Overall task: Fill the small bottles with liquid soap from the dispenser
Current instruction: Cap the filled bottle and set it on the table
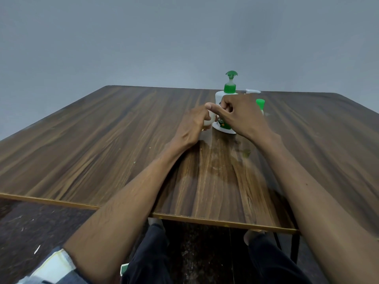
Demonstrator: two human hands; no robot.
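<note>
A white soap dispenser [222, 95] with a green pump head stands on the wooden table [102, 140], partly hidden by my hands. My left hand [194, 124] grips a small pale bottle [210, 119] just left of the dispenser's base. My right hand [240, 113] is curled over the top of that bottle, fingers pinching at its neck or cap; the exact contact is hidden. Another small bottle with a green cap [260, 104] stands to the right, behind my right hand.
A pale small object [253, 91] lies behind the dispenser near the table's far edge. A wet, shiny smear [217, 156] covers the wood in front of the dispenser. The table's near edge runs above my knees.
</note>
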